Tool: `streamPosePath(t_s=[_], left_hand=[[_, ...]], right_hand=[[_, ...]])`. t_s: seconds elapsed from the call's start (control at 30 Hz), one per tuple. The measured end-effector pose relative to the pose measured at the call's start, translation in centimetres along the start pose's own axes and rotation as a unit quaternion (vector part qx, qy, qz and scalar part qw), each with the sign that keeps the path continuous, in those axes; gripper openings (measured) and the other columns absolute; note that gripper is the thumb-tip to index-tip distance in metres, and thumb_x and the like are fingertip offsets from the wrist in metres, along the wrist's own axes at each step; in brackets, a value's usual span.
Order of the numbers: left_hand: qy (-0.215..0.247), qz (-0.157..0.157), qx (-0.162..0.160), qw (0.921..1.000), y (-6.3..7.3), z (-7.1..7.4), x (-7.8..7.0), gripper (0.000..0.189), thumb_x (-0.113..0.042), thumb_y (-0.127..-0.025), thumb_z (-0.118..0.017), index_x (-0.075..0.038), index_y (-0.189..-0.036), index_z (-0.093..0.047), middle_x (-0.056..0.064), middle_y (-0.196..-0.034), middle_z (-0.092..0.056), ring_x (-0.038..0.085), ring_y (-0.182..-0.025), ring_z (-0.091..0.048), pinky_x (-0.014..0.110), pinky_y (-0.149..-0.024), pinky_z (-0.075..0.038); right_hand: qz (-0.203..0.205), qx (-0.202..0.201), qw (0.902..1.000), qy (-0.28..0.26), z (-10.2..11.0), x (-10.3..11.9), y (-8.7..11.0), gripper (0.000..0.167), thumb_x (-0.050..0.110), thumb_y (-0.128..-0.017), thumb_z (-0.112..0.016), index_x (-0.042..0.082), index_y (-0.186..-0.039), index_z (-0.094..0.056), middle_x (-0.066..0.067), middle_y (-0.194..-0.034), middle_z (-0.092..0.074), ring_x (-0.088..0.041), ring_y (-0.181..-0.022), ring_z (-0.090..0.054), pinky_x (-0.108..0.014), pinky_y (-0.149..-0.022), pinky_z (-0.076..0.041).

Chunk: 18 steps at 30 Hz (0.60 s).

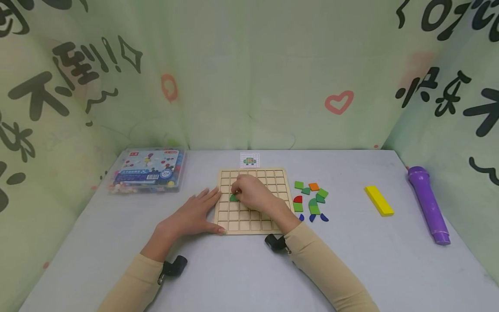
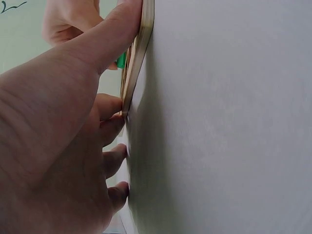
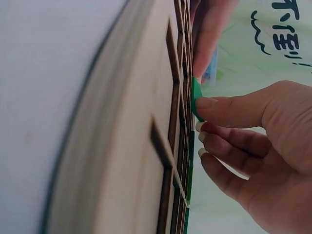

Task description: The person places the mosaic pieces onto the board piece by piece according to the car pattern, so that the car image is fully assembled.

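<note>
A wooden grid board [image 1: 249, 232] lies on the table. My left hand [image 1: 192, 215] rests flat at its left side, fingers spread, thumb on the near left corner. Over the board, my right hand [image 1: 253, 193] pinches a small green piece with a curved edge [image 3: 196, 95] between thumb and fingers, close against the grid. More green [image 3: 190, 168] shows at the board's surface in the right wrist view. Right of the board lie loose pieces: green squares [image 1: 298, 185], an orange square [image 1: 313, 186], a red quarter-round [image 1: 298, 199] and blue pieces [image 1: 324, 217].
Behind the board is a small pattern card [image 1: 249, 160]. A clear plastic box of colourful parts [image 1: 150, 171] stands at the back left. To the right are a yellow block [image 1: 379, 201] and a purple tube-shaped object [image 1: 429, 206]. Printed curtains [image 1: 249, 86] surround the table.
</note>
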State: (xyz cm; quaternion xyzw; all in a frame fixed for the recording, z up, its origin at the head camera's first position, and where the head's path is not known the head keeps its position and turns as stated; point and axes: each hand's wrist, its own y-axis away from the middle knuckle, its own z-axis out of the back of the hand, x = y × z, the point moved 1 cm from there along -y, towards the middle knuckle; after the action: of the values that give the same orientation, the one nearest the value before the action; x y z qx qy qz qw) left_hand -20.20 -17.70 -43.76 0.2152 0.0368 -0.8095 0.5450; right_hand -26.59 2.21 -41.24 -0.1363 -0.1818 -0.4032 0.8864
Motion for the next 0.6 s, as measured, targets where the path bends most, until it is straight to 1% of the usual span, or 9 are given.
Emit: streamPosePath(t_s=[0.17, 0.23, 0.33, 0.47, 0.6], left_hand=[[-0.003, -0.008, -0.004, 1.0, 0.1, 0.2, -0.1, 0.116, -0.07, -0.073, -0.073, -0.012, -0.159, -0.02, 0.004, -0.168, -0.017, 0.036, -0.155, -0.015, 0.063, -0.121, -0.02], [-0.003, -0.008, -0.003, 1.0, 0.2, 0.2, -0.2, 0.116, -0.069, -0.073, -0.073, -0.012, -0.159, -0.02, 0.005, -0.168, -0.017, 0.036, -0.155, -0.015, 0.063, -0.121, -0.019], [-0.003, -0.006, -0.002, 1.0, 0.2, 0.2, -0.3, 0.116, -0.07, -0.073, -0.073, -0.012, -0.159, -0.021, 0.005, -0.168, -0.017, 0.037, -0.155, -0.015, 0.062, -0.122, -0.019], [-0.004, -0.003, -0.002, 1.0, 0.2, 0.2, -0.3, 0.117, -0.07, -0.073, -0.073, -0.012, -0.159, -0.021, 0.005, -0.168, -0.018, 0.036, -0.155, -0.015, 0.062, -0.122, -0.019], [-0.003, -0.002, -0.003, 1.0, 0.2, 0.1, -0.3, 0.117, -0.07, -0.072, -0.074, -0.012, -0.159, -0.021, 0.005, -0.168, -0.018, 0.036, -0.155, -0.015, 0.062, -0.122, -0.019]], right_hand=[[0.01, 0.022, 0.9997, -0.008, 0.0, 0.0, 0.0, 0.015, 0.0, -0.082, -0.073, 0.01, -0.089, -0.08, 0.001, -0.086, -0.064, -0.01, -0.076, -0.056, -0.025, -0.071, -0.05], [0.004, 0.032, 0.9994, -0.014, 0.1, 0.0, 0.1, 0.015, 0.003, -0.082, -0.073, 0.012, -0.091, -0.08, 0.003, -0.087, -0.065, -0.01, -0.077, -0.056, -0.025, -0.072, -0.051], [-0.021, 0.041, 0.9981, -0.042, 0.4, -0.5, 0.3, 0.016, 0.006, -0.082, -0.073, 0.015, -0.094, -0.08, 0.005, -0.092, -0.068, -0.009, -0.082, -0.059, -0.026, -0.075, -0.052], [-0.051, 0.035, 0.9937, -0.094, 1.2, -1.2, 0.7, 0.018, 0.007, -0.085, -0.071, 0.015, -0.1, -0.078, 0.003, -0.1, -0.071, -0.012, -0.089, -0.062, -0.029, -0.081, -0.054], [-0.059, 0.02, 0.9902, -0.125, 2.1, -2.1, 1.3, 0.02, 0.007, -0.088, -0.07, 0.011, -0.106, -0.077, -0.001, -0.105, -0.072, -0.015, -0.092, -0.063, -0.031, -0.082, -0.054]])
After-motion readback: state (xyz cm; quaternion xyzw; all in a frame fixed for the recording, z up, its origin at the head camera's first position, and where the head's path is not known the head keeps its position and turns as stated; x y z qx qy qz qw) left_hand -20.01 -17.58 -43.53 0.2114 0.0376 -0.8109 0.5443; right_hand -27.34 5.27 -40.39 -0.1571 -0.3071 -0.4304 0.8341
